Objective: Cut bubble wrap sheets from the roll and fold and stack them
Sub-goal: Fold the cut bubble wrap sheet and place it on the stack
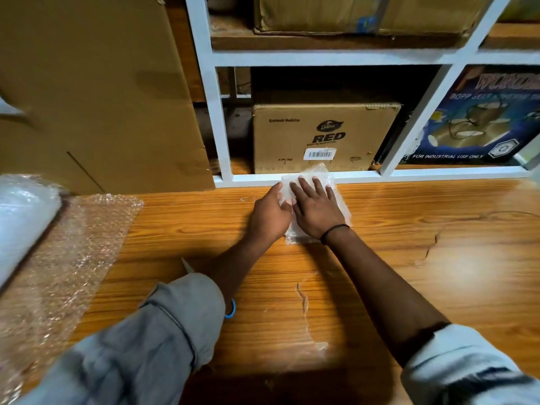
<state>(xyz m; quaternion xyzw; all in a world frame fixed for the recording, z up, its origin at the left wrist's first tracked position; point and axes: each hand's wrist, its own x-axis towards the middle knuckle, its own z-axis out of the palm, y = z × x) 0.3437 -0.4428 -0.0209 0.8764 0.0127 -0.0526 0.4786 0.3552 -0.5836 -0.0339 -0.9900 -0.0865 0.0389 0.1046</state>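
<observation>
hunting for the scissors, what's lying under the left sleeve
A pale blade tip shows beyond the left sleeve and a blue handle loop at its right edge, probably scissors. The sleeve covers the rest.

Both arms reach forward. The right hand (317, 210) lies flat, palm down, fingers (304, 187) spread; the left hand (270, 213) sits touching it, its fingertips tucked from view.

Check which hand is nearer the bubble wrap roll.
Left. Left hand touches the folded sheet's left edge, toward the bubble wrap roll at far left; right hand lies flat on the sheet, farther right.
</observation>
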